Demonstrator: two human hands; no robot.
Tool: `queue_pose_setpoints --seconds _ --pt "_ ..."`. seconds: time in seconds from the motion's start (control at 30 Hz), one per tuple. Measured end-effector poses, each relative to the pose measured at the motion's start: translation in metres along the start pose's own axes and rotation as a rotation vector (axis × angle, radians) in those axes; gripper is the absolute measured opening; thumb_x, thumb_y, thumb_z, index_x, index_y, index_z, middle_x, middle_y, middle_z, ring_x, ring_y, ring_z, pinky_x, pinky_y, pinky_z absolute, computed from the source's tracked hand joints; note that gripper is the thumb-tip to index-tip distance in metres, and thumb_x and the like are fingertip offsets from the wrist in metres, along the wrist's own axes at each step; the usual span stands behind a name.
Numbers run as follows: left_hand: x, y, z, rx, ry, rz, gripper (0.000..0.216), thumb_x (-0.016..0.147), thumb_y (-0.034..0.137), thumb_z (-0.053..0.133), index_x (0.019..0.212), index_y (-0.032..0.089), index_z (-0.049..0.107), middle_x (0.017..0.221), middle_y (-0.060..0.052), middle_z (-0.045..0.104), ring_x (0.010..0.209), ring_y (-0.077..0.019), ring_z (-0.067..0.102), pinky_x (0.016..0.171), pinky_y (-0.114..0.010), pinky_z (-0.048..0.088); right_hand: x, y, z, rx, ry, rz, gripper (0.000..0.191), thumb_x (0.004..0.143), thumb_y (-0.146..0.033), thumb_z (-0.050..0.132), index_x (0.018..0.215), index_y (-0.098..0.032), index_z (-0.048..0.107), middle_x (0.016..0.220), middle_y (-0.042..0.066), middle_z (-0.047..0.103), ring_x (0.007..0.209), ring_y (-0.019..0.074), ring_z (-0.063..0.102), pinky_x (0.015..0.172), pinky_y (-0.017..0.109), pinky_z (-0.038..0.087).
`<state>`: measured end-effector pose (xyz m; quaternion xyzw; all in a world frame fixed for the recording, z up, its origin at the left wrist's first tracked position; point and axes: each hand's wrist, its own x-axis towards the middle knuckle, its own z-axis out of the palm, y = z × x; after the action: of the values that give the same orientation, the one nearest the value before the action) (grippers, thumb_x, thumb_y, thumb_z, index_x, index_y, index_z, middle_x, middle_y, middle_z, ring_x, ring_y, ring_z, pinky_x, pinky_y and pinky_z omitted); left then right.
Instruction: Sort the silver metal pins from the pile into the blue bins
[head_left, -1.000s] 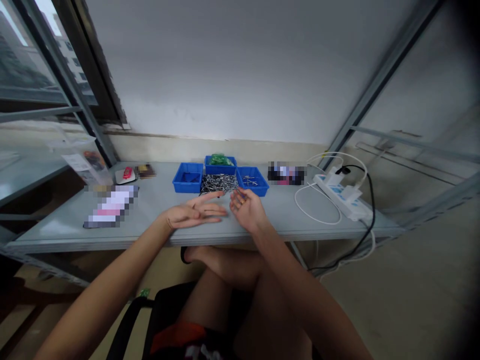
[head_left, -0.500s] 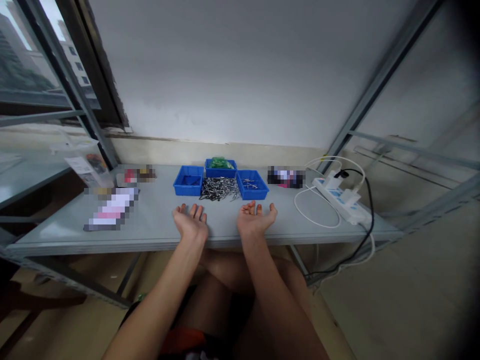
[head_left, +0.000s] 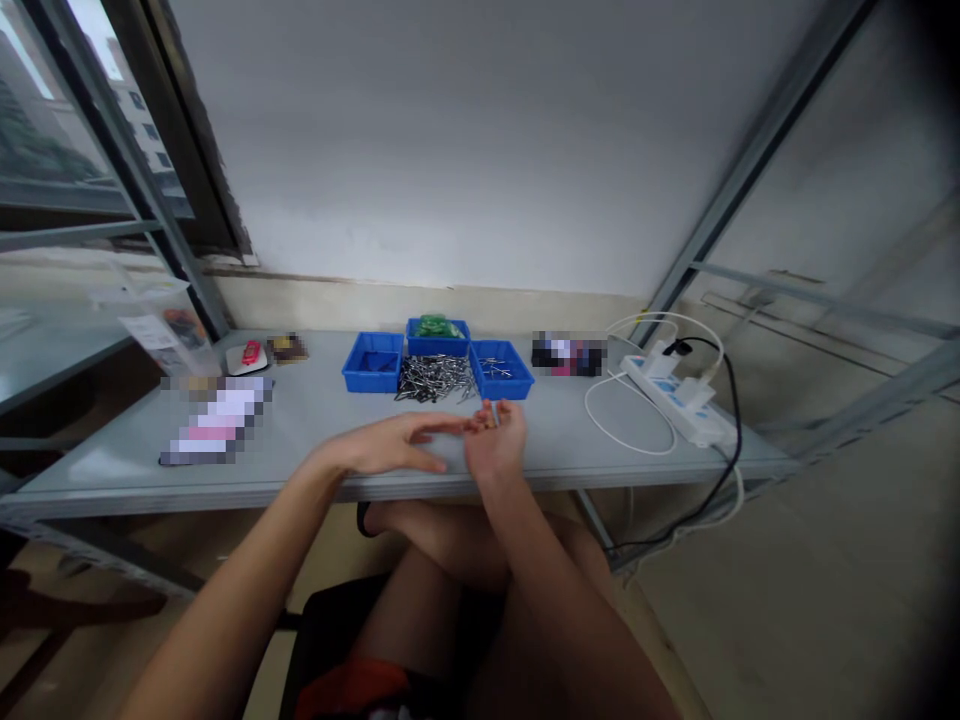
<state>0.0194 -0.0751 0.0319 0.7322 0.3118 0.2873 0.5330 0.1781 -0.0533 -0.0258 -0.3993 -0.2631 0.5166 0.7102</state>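
My left hand (head_left: 397,442) reaches sideways across the front of the grey table, thumb and fingers apart, holding nothing. Its fingertips meet or overlap the fingers of my right hand (head_left: 495,445). Palm up, that right hand has loosely curled fingers, and no held thing can be made out in it. Just beyond both hands lies a pile of small metal pieces like screws or rivets (head_left: 435,378). Around it stand three blue bins: the left bin (head_left: 373,380), the right bin (head_left: 504,385) with a few thin metal pieces, and the back bin (head_left: 420,345) holding green packets (head_left: 439,326).
A power strip (head_left: 675,405) with plugs and looping cables occupies the table's right end. Blurred-out items, a small scale-like white thing (head_left: 259,366) with a red object (head_left: 251,352), and a clear plastic container (head_left: 169,335) are at left. Metal posts frame both sides.
My left hand has turned from palm-up and swung right to my right hand. The right hand's thumb and fingers have drawn closer together. The view has shifted slightly.
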Motion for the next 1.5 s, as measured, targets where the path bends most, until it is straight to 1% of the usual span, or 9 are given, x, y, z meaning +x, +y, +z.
queue_pose_setpoints --seconds 0.1,0.2,0.3,0.37,0.53,0.7,0.87,1.27,1.5 --pt "-0.005 0.014 -0.014 0.234 -0.174 -0.01 0.048 0.05 0.019 0.077 0.097 0.028 0.067 0.108 -0.002 0.065 0.103 -0.0248 0.057 0.09 -0.036 0.043 -0.006 -0.007 0.004 -0.233 -0.307 -0.008 0.02 0.078 -0.041 0.04 0.085 -0.023 0.045 0.079 -0.001 0.054 0.058 0.0094 0.05 0.05 0.021 0.043" --pt "-0.006 0.017 -0.025 0.351 -0.257 -0.04 0.05 0.048 0.021 0.078 0.097 0.028 0.067 0.109 -0.002 0.064 0.103 -0.0248 0.058 0.088 -0.033 0.044 -0.006 -0.025 -0.002 -0.801 -0.85 -0.219 0.026 0.078 -0.034 0.05 0.1 -0.022 0.053 0.094 0.003 0.059 0.077 0.0134 0.056 0.066 0.027 0.047" --pt "-0.007 0.013 -0.034 0.375 -0.215 -0.02 0.047 0.044 0.023 0.079 0.09 0.027 0.068 0.098 -0.001 0.068 0.092 -0.0239 0.062 0.081 -0.031 0.047 0.004 -0.044 -0.017 -1.257 -0.835 -0.763 0.024 0.083 -0.024 0.044 0.102 -0.018 0.056 0.102 0.009 0.058 0.094 0.0186 0.053 0.086 0.037 0.041" --pt "-0.007 0.007 -0.039 0.354 -0.1 0.052 0.041 0.045 0.025 0.078 0.085 0.027 0.068 0.087 0.0 0.069 0.083 -0.0225 0.064 0.075 -0.03 0.048 0.016 -0.051 -0.03 -1.397 -0.909 -0.99 0.024 0.084 -0.021 0.04 0.099 -0.017 0.059 0.101 0.01 0.059 0.098 0.0201 0.052 0.088 0.038 0.04" --pt "0.007 -0.014 -0.045 0.587 -0.129 0.045 0.042 0.058 0.026 0.072 0.099 0.025 0.065 0.101 -0.004 0.067 0.093 -0.0227 0.062 0.082 -0.031 0.046 0.042 -0.05 -0.054 -1.479 -1.097 -1.201 0.02 0.083 -0.03 0.046 0.091 -0.024 0.062 0.091 0.006 0.062 0.076 0.0164 0.053 0.073 0.034 0.043" --pt "0.035 -0.042 -0.04 1.079 0.084 0.106 0.028 0.083 0.024 0.045 0.107 0.021 0.06 0.107 -0.008 0.062 0.096 -0.0208 0.058 0.084 -0.03 0.043 0.047 -0.036 -0.039 -1.619 -1.075 -1.181 0.021 0.085 -0.023 0.041 0.095 -0.019 0.059 0.098 0.01 0.059 0.085 0.0176 0.052 0.078 0.033 0.041" --pt "0.053 -0.06 -0.039 1.37 0.109 0.212 0.026 0.088 0.025 0.038 0.101 0.018 0.058 0.097 -0.008 0.06 0.087 -0.0199 0.059 0.072 -0.028 0.047 0.048 -0.016 -0.019 -1.858 -0.71 -0.967 0.023 0.085 -0.016 0.042 0.104 -0.017 0.055 0.104 0.009 0.055 0.094 0.0188 0.051 0.078 0.028 0.041" --pt "0.05 -0.076 -0.033 1.094 0.174 0.287 0.021 0.084 0.021 0.042 0.097 0.018 0.059 0.093 -0.005 0.062 0.088 -0.018 0.058 0.081 -0.028 0.045 0.063 0.002 -0.019 -1.747 -0.835 -0.873 0.034 0.084 -0.004 0.04 0.108 -0.017 0.059 0.102 0.008 0.058 0.097 0.0183 0.05 0.087 0.03 0.037" --pt "0.052 -0.079 -0.035 1.092 0.205 0.282 0.02 0.083 0.021 0.043 0.094 0.018 0.059 0.091 -0.005 0.063 0.085 -0.0183 0.059 0.077 -0.028 0.045 0.067 0.006 -0.027 -1.347 -0.82 -0.862 0.029 0.085 -0.008 0.039 0.103 -0.017 0.061 0.1 0.007 0.059 0.097 0.0168 0.052 0.09 0.031 0.039"
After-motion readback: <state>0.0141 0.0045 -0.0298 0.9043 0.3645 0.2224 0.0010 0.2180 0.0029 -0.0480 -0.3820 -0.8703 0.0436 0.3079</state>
